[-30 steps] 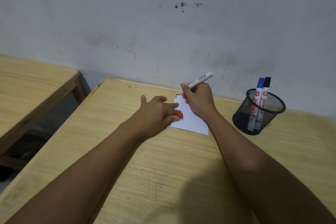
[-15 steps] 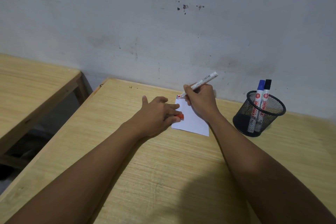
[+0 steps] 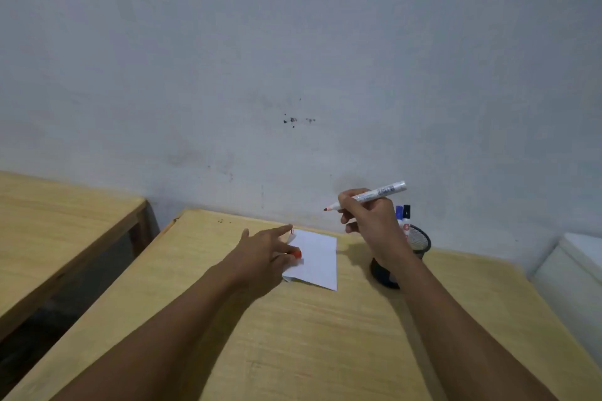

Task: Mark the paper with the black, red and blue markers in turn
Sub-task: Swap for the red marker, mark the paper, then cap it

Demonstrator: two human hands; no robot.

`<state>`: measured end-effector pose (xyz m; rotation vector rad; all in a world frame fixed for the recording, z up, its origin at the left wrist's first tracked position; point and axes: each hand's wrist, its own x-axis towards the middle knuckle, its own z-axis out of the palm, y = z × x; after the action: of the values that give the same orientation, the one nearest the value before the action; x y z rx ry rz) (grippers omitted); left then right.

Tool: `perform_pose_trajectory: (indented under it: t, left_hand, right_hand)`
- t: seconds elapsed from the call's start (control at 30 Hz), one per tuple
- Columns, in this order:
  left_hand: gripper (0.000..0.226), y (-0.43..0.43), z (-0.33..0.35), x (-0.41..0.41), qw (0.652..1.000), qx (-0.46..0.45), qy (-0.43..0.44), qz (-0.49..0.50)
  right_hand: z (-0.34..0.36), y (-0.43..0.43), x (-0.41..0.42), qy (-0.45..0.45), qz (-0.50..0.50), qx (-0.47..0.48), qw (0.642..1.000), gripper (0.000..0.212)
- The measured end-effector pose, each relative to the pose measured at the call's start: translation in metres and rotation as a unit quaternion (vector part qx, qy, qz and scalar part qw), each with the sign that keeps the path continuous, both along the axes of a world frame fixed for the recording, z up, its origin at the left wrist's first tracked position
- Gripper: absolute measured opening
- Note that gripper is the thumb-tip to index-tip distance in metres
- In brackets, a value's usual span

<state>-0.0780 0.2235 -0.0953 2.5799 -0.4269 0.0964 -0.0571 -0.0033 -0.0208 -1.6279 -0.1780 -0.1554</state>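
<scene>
Pale wooden desk [image 3: 293,335] under a scuffed grey wall, and both forearms stretch across it. The left hand [image 3: 264,254] presses the small white sheet of paper [image 3: 317,259] flat, index finger pointing along its far-left corner, a red marker cap [image 3: 297,254] pinched between the other fingers. Short red strokes [image 3: 293,232] show at that corner. The right hand [image 3: 371,221] hovers above the sheet, gripping the uncapped white-barrelled red marker [image 3: 368,196]; its barrel print is too blurred to read. Behind that wrist, the black wire-mesh pen cup [image 3: 420,239] holds the blue-capped marker [image 3: 399,213] and black-capped marker [image 3: 406,211].
</scene>
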Motion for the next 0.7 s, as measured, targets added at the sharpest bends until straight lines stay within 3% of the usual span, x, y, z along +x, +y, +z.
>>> perform_pose_trajectory:
  t: [0.4,0.7]
  left_hand:
    - [0.026,-0.071,0.153,-0.06,0.977,-0.088,-0.184,-0.062]
    - [0.026,-0.118,0.208,-0.098,0.962,-0.091,-0.24,-0.098]
  right_hand:
    - [0.092,-0.048,-0.095,-0.106,-0.046,0.002,0.993,0.016]
    - [0.132,-0.081,-0.14,-0.155,-0.031,-0.042,0.987,0.021]
